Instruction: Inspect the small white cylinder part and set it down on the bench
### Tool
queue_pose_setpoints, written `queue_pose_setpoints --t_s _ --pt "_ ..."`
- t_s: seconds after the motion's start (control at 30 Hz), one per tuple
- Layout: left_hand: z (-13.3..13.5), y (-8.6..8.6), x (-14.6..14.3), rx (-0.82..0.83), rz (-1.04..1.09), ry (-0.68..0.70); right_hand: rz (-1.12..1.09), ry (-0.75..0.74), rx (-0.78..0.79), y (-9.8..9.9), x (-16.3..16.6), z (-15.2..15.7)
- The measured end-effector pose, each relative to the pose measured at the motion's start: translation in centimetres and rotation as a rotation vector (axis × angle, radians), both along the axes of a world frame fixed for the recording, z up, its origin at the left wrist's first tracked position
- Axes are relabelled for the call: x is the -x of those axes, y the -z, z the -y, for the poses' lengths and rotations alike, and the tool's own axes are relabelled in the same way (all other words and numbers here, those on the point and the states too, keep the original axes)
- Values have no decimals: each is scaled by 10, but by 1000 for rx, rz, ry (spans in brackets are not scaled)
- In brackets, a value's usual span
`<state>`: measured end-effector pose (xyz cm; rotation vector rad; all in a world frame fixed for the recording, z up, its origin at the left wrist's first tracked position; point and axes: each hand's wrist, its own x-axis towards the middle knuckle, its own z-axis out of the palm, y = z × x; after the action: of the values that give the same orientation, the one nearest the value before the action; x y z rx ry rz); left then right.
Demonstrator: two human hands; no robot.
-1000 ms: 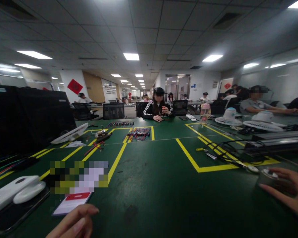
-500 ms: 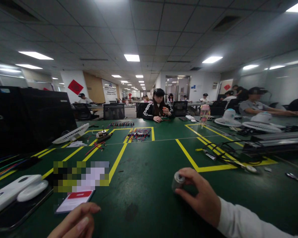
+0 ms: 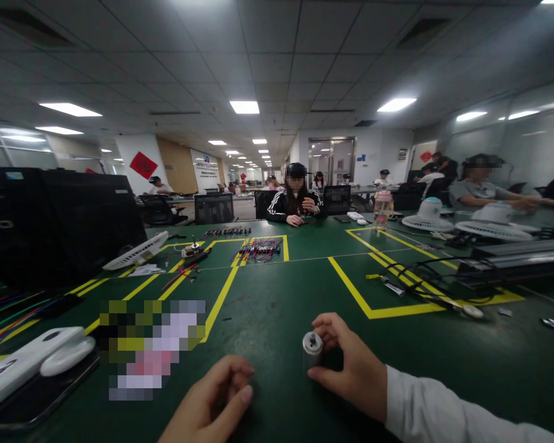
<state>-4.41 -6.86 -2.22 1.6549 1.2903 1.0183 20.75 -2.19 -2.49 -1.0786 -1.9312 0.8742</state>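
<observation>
A small silver cylindrical motor [image 3: 313, 352], its short shaft pointing up, is upright in front of me on the green table. My right hand [image 3: 351, 357] is closed around its right side, the thumb near the lower front and the fingers behind. Whether the motor's base touches the table I cannot tell. To the left, my left hand [image 3: 216, 397] hovers low with half-curled fingers and the thumb apart from them. It holds nothing, and a gap separates it from the motor.
Left are a phone-like black slab [image 3: 41, 394], a white device [image 3: 32, 363] and a blurred-out patch [image 3: 161, 344]. Bundled wires [image 3: 258, 249] lie ahead. Black cables [image 3: 410, 280] and white fans [image 3: 428, 215] are right. A person [image 3: 295, 200] sits opposite.
My right hand and the motor have moved left, and the motor stands straighter. My left hand has come right and forward toward it, with its thumb and fingers opening.
</observation>
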Motion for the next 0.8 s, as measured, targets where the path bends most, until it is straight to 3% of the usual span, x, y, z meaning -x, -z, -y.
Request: queue_pose_setpoints --t_s 0.13,0.27,0.63,0.8 --pt "-24 -12 -53 -142 -47 62 -46 -17 21 1 2 -1" --pt "-38 -22 -81 -246 -57 63 -108 -60 4 5 2 -2" --pt "-41 -31 -90 -274 -110 56 -80 -60 24 5 1 -3" --pt "-43 -36 -75 -292 -111 -4 17 -36 -1 2 -8 -1"
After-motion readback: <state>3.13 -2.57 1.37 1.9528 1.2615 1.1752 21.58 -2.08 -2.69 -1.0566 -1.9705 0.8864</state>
